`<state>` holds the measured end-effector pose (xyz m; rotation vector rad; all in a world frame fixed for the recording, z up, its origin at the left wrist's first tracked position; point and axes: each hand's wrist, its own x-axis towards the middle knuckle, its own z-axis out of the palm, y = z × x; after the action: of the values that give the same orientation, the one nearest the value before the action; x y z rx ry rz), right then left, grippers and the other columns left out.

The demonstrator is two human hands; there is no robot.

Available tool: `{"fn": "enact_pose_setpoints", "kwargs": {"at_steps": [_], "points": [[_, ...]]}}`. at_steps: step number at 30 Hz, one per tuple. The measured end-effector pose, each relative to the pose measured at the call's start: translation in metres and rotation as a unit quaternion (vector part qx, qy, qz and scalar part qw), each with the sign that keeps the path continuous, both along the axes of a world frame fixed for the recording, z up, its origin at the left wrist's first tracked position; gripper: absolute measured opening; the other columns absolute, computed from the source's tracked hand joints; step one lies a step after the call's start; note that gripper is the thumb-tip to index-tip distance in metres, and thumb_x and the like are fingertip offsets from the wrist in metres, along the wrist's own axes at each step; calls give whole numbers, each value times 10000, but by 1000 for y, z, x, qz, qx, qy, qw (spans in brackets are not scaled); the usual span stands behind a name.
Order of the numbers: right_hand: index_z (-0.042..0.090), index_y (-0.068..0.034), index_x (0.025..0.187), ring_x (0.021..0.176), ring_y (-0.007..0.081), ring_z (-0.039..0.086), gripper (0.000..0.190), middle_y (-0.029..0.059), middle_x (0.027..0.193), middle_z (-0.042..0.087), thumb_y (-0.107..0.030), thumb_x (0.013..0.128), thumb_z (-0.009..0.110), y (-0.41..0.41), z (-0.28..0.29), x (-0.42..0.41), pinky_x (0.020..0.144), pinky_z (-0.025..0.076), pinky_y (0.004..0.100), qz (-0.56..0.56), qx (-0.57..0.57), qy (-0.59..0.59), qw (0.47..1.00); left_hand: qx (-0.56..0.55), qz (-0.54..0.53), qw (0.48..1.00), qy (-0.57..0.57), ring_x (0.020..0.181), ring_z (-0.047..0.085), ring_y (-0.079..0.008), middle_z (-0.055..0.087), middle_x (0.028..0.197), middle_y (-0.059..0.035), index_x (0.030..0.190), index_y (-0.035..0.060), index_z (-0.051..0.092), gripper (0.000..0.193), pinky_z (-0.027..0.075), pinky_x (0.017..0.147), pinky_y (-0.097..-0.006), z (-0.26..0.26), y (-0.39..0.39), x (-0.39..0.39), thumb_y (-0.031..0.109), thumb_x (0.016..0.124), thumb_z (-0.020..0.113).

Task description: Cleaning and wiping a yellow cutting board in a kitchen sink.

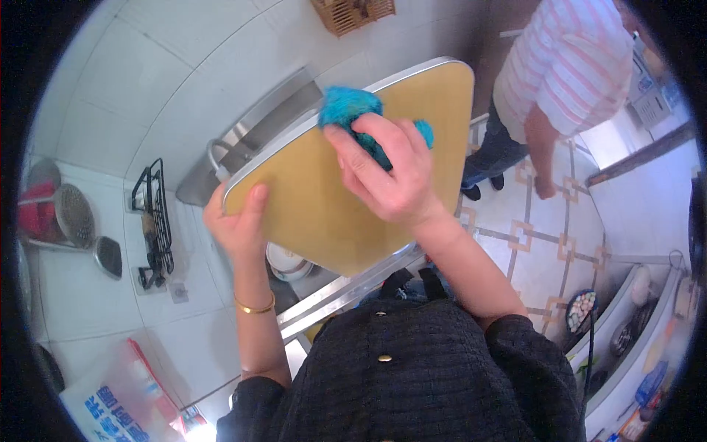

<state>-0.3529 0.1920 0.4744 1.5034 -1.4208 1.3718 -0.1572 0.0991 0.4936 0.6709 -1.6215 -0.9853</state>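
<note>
A large yellow board with a metal rim [309,215] is held tilted over a steel sink. My left hand [237,218] grips its left corner, thumb on the yellow face and fingers behind the rim. Bunched in my right hand [386,166] is a fluffy blue-green cloth [348,105], pressed against the board's upper part near the far rim. White bowls [287,262] show partly under the board's near edge. The faucet [218,157] rises just beyond my left hand, and the board hides most of the sink [251,124].
Another person [563,72] in a striped top stands at the right on the tiled floor. A black wire rack [157,215] and hanging utensils, among them a skimmer [74,215], are on the left wall. A wicker basket [356,14] hangs above. Shelves [624,331] stand at the lower right.
</note>
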Motion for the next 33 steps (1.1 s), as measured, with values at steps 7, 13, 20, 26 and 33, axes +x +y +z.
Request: {"fn": "enact_pose_setpoints", "kwargs": {"at_steps": [7, 13, 20, 26, 33], "points": [[678, -54, 1024, 743, 239, 548, 424, 100, 915, 551, 38, 611, 681, 13, -1, -57, 640, 464, 329, -133, -44, -48, 989, -25, 3, 1000, -5, 698, 574, -93, 648, 816, -56, 917, -51, 631, 284, 462, 638, -222, -8, -3, 13, 156, 768, 755], [666, -45, 994, 765, 265, 551, 372, 118, 917, 544, 8, 626, 678, 9, 4, -44, 655, 472, 342, -47, -27, -26, 998, -37, -20, 999, 21, 709, 590, -103, 652, 834, -72, 937, -58, 619, 281, 475, 645, -230, -14, -9, 26, 149, 784, 732], [652, -14, 998, 794, 283, 565, 264, 121, 897, 548, -40, 736, 654, 30, -18, -62, 685, 473, 356, -103, 5, -186, 977, -35, -23, 999, 22, 712, 596, -112, 652, 836, -84, 953, -62, 614, 285, 484, 639, -242, -9, -1, 26, 146, 790, 722], [664, 3, 982, 845, 244, 594, 225, 127, 894, 618, -41, 771, 598, 75, -67, -64, 768, 472, 334, -83, 131, -329, 931, -36, 70, 997, -25, 700, 603, -106, 660, 803, -67, 885, -43, 643, 291, 487, 649, -235, -8, 14, 27, 188, 752, 760], [663, -12, 930, 839, 257, 595, 153, 128, 910, 610, -34, 795, 594, 53, 61, -45, 762, 476, 326, -63, 28, -127, 990, -135, 15, 987, -82, 611, 634, -124, 669, 685, -72, 820, -30, 662, 325, 501, 582, -243, 22, 55, 14, 191, 645, 824]]}}
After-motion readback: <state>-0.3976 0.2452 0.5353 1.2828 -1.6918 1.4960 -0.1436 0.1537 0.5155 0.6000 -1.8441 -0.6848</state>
